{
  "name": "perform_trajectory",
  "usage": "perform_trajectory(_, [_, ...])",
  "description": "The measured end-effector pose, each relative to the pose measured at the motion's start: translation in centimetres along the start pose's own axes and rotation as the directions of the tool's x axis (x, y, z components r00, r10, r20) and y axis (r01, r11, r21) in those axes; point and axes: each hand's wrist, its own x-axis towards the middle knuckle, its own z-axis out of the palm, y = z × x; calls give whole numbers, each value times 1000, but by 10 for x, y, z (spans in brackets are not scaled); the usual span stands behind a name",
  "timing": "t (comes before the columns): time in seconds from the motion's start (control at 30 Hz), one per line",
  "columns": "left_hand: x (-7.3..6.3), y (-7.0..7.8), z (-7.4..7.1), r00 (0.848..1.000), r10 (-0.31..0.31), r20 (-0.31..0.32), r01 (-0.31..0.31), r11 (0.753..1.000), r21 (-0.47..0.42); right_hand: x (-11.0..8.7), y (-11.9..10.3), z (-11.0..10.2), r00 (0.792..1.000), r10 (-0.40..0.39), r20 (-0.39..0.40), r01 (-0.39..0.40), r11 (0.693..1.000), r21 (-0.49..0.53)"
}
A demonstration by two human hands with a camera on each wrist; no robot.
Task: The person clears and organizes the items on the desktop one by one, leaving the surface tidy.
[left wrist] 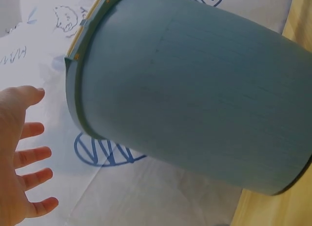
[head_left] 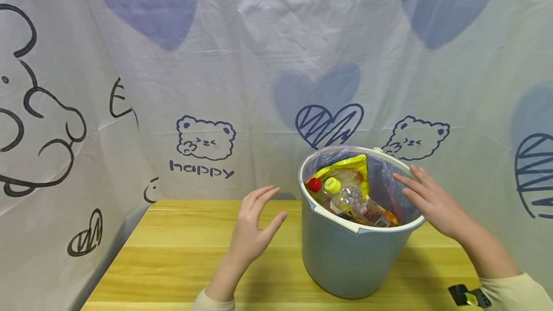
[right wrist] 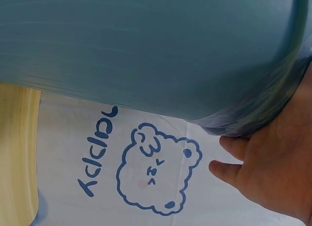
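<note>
A grey-blue trash bin (head_left: 345, 253) with a white rim stands on the wooden table. Inside it, a clear plastic liner (head_left: 390, 181) surrounds a yellow packet (head_left: 360, 164), a bottle with a yellow cap (head_left: 345, 196), a bottle with a red cap (head_left: 314, 185) and other waste. My left hand (head_left: 252, 229) hovers to the left of the bin, fingers spread and holding nothing; the left wrist view shows it apart from the rim. At the bin's right side, my right hand (head_left: 432, 205) reaches over the rim with its fingers extended, close by the liner.
The light wooden table (head_left: 181, 253) runs beneath the bin, its far edge near a white curtain (head_left: 242, 76) printed with bears and hearts. A dark strap (head_left: 468, 296) shows by my right sleeve.
</note>
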Motion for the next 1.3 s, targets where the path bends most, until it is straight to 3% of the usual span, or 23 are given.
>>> perform_trajectory(0.23, [-11,-13,-12,999,-36,-35,38,997,68,6,-1,2,1000,-11,1,11,1000,-3])
perform_trajectory(0.57, [-30,-31,-33,990,-136,-47,141,981,136,13,-2,5,999,-20,-34,20,1000,-3])
perform_trajectory(0.73, [-43,-39,-44,977,-200,-68,209,966,153,9,-3,2,998,-9,-65,8,1000,-21])
perform_trajectory(0.97, [-54,-48,-59,946,-316,-78,324,934,152,-4,4,0,986,-14,-167,24,998,55])
perform_trajectory(1.13, [-55,-54,-66,947,-305,-98,319,928,191,-16,15,1,967,8,-256,17,995,97])
perform_trajectory(1.3, [-56,-60,-71,958,-254,-130,283,909,305,-29,31,8,931,13,-365,34,992,121])
